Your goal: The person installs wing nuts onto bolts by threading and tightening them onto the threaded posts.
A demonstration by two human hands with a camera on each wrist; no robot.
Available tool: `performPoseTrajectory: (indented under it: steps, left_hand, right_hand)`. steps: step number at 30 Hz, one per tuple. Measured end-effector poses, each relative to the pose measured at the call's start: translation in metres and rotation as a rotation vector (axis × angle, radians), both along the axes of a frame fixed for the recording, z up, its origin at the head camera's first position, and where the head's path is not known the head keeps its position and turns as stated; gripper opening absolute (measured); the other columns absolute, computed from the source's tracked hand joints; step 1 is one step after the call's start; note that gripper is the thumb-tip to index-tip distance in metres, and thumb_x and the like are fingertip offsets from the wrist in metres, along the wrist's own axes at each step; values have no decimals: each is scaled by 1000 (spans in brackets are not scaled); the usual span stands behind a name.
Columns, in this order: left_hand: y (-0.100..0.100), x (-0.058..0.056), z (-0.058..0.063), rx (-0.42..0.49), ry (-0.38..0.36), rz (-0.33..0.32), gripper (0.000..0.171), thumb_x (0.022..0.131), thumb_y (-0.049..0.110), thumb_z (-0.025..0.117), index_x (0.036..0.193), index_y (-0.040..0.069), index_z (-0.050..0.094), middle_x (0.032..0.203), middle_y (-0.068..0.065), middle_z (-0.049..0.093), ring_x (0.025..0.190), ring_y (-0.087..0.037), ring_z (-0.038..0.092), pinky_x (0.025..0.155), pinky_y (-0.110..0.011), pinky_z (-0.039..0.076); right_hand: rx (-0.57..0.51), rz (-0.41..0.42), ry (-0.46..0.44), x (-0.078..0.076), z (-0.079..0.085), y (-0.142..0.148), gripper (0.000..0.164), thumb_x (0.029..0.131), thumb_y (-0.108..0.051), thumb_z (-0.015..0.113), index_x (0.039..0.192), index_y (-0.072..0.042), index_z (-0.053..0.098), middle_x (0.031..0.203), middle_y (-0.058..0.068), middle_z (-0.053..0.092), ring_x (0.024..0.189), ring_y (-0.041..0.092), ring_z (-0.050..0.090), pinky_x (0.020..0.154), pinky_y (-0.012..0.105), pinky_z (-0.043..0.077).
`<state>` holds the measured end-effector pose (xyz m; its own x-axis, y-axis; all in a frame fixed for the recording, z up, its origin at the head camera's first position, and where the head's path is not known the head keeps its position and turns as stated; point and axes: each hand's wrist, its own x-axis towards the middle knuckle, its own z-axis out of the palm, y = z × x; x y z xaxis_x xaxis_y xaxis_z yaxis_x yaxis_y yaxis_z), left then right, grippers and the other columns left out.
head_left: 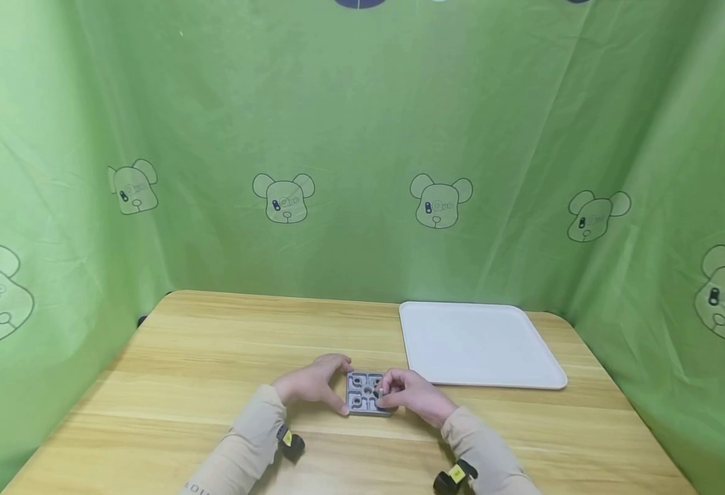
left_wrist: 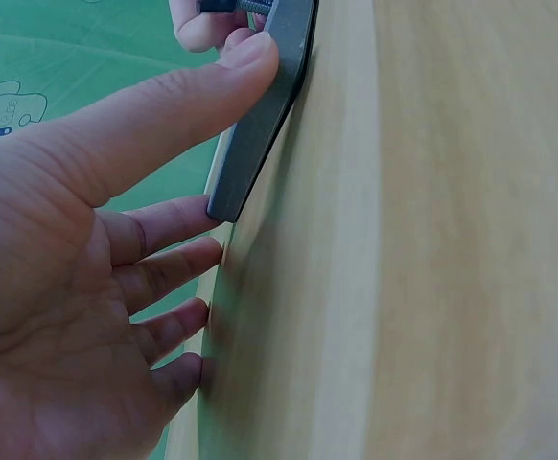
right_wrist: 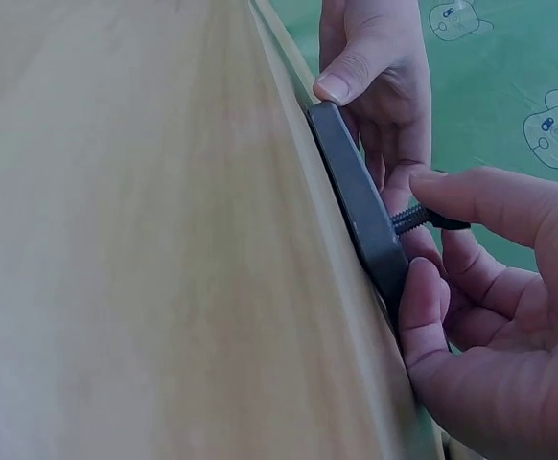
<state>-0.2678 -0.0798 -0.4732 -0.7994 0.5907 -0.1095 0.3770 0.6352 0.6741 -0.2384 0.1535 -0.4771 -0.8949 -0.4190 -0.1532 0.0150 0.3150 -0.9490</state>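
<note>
Your right hand (head_left: 420,397) pinches the bolt (right_wrist: 414,219), which stands roughly square to the grey plate (head_left: 362,397) at lower centre of the head view; your left hand (head_left: 313,382) grips the plate's left side.

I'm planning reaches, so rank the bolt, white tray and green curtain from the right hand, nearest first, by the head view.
1. Bolt, pinched by the right hand.
2. White tray, beyond the hand, rightward.
3. Green curtain, behind the table.

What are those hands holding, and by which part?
The right hand pinches a bolt by its head end; the left hand holds the gray plate along its left edge, between thumb and fingers.
</note>
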Motion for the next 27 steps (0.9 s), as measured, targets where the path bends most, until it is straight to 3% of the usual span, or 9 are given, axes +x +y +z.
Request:
performPoseTrajectory:
  steps: [5, 9, 15, 21, 27]
  left_hand:
    - [0, 0, 1, -1, -1, -2, 80, 54, 36, 81, 122, 12, 48, 142, -4, 34, 133, -26, 27, 112, -48, 19]
    - [0, 1, 1, 1, -2, -4, 80, 54, 35, 81, 122, 12, 47, 142, -5, 34, 133, -26, 27, 112, -48, 19]
    - [0, 1, 2, 1, 9, -11, 79, 54, 34, 81, 122, 11, 48, 141, -6, 35, 132, -28, 27, 111, -49, 19]
    - [0, 1, 1, -1, 18, -14, 79, 54, 36, 81, 122, 11, 48, 141, -6, 35, 132, -28, 27, 111, -48, 19]
    - [-1, 0, 0, -7, 17, -17, 80, 55, 37, 81, 123, 11, 47, 142, -6, 34, 133, -27, 26, 112, -48, 18]
  right_hand:
    - [5, 19, 14, -1, -1, 0, 26, 67, -7, 70, 77, -1, 48, 83, 2, 50, 80, 16, 48, 74, 26, 39]
    - [-18, 75, 5, -3, -4, 4, 21, 66, 2, 63, 81, -2, 48, 84, 2, 49, 77, 15, 47, 73, 26, 41]
    - [-59, 95, -30, -6, -7, 8, 20, 72, 2, 51, 92, -1, 51, 99, 8, 55, 89, 18, 53, 78, 29, 47]
    - [-76, 114, -57, -6, -7, 9, 33, 75, -1, 52, 108, 1, 54, 112, 14, 54, 95, 20, 53, 77, 29, 49]
    - [-90, 151, -60, -6, -7, 10, 39, 73, 1, 53, 112, -1, 58, 119, 15, 54, 99, 22, 53, 77, 30, 49]
